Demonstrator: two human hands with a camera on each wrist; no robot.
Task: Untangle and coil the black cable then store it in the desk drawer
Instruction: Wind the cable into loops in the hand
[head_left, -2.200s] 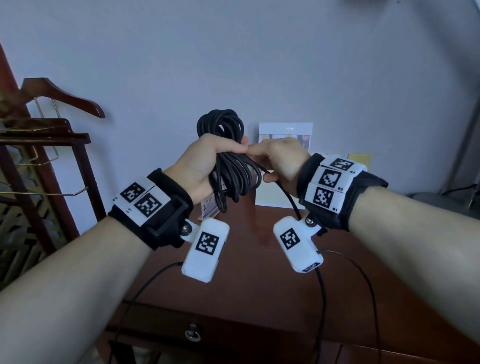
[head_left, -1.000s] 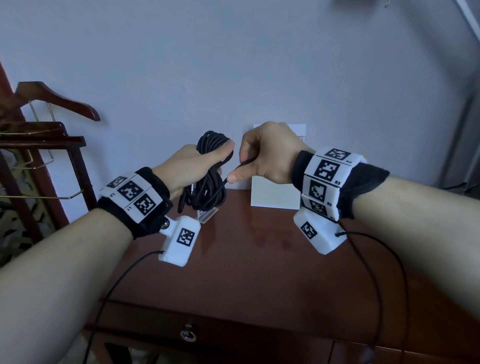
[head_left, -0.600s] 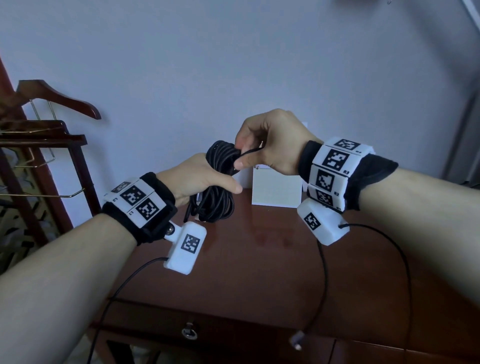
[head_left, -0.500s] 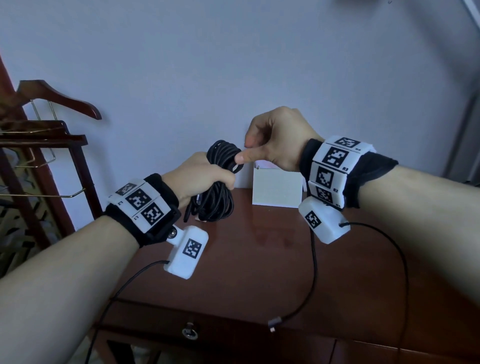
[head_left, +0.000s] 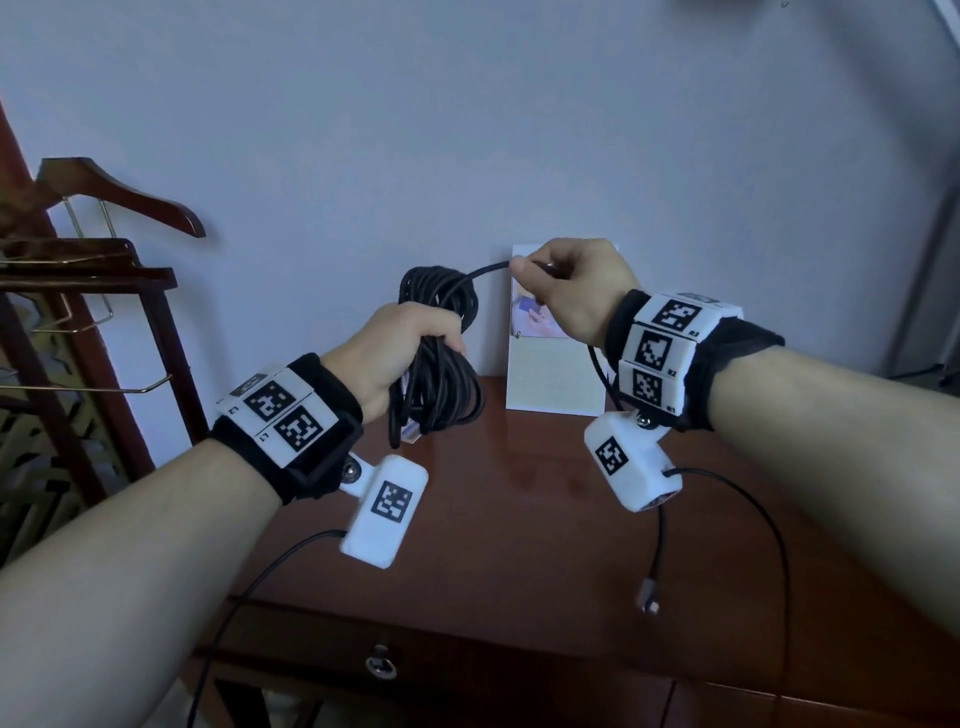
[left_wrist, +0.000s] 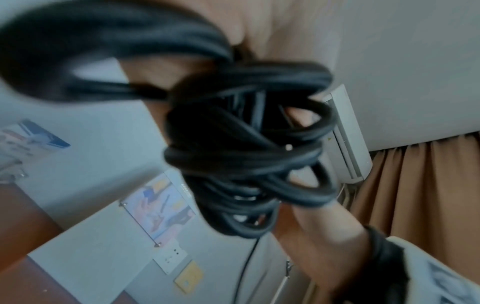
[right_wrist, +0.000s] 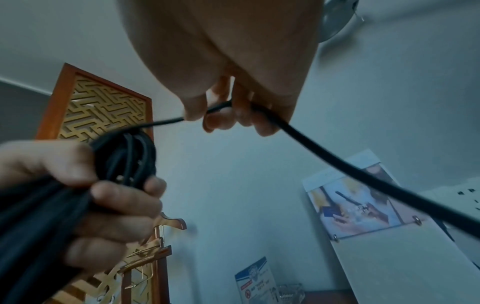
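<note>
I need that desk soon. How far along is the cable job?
Mostly coiled: the left hand grips the black cable as a bundle of loops. In hand: the right hand pinches the last loose stretch, its plug end dangling. Left: wrap that tail, open the shut drawer, store it.

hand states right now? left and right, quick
Left hand: closed around the coiled bundle of the black cable.
Right hand: fingers pinching the cable's loose strand; the plug end dangles below.
</note>
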